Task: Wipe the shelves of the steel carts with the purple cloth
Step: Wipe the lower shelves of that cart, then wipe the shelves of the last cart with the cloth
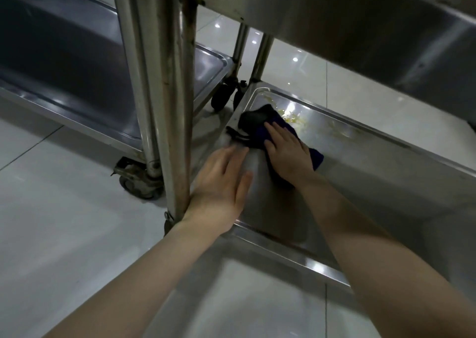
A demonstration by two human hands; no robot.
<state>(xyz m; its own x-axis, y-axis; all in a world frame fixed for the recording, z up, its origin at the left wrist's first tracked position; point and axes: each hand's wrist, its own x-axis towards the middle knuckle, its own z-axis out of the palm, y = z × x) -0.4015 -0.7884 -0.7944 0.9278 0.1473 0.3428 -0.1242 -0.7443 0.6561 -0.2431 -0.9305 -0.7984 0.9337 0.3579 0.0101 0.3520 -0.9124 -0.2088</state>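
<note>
The dark purple cloth (pixel 260 127) lies bunched on the bottom shelf (pixel 373 162) of the right steel cart, near its far left corner. My right hand (pixel 287 152) presses flat on the cloth with straight fingers. Yellowish residue (pixel 291 117) streaks the shelf just beyond the cloth. My left hand (pixel 221 185) rests open on the shelf's left part, fingers straight and slightly blurred, beside the cart's upright post (pixel 177 106). An upper shelf (pixel 360 15) of the same cart overhangs at top right.
A second steel cart (pixel 64 62) stands to the left, its lower shelf close against the posts. Caster wheels (pixel 140 183) sit on the glossy white tiled floor (pixel 51 221). Another black caster (pixel 221 97) shows between the two carts.
</note>
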